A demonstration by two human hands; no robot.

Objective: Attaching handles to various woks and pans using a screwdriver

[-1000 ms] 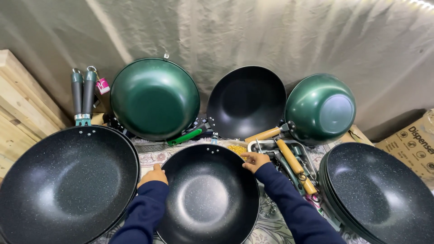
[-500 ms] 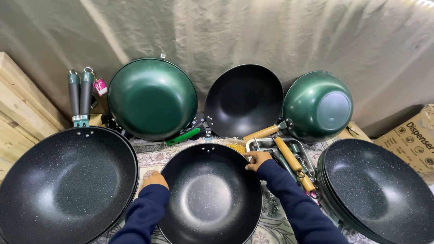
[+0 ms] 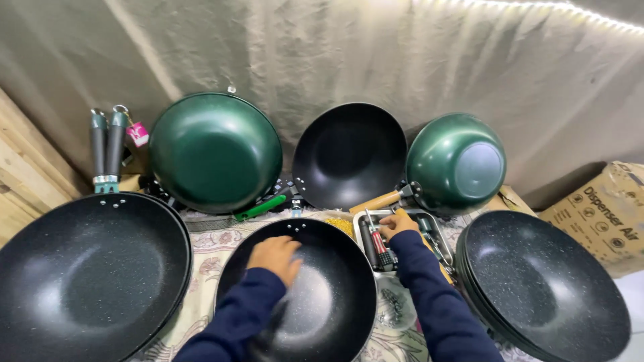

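Note:
A black speckled wok pan (image 3: pixel 329 302) lies in front of me on a patterned cloth. My left hand (image 3: pixel 275 258) rests inside it near the far rim, fingers bent down on the surface. My right hand (image 3: pixel 397 223) reaches into a small metal tray (image 3: pixel 396 278) just right of the pan, fingers curled over a red-handled screwdriver (image 3: pixel 378 243) and other tools; whether it grips one I cannot tell. Both arms wear dark blue sleeves.
A large black wok (image 3: pixel 87 275) sits at the left, a stack of black woks (image 3: pixel 547 285) at the right. Two green woks (image 3: pixel 215 153) (image 3: pixel 456 163) and a black one (image 3: pixel 349 154) lean against a draped cloth wall. A cardboard box (image 3: pixel 604 214) stands far right, wooden planks (image 3: pixel 23 167) far left.
My left hand moved from the pan's left rim into the pan. My right hand left the right rim and went to the tool tray. The view shifted slightly downward.

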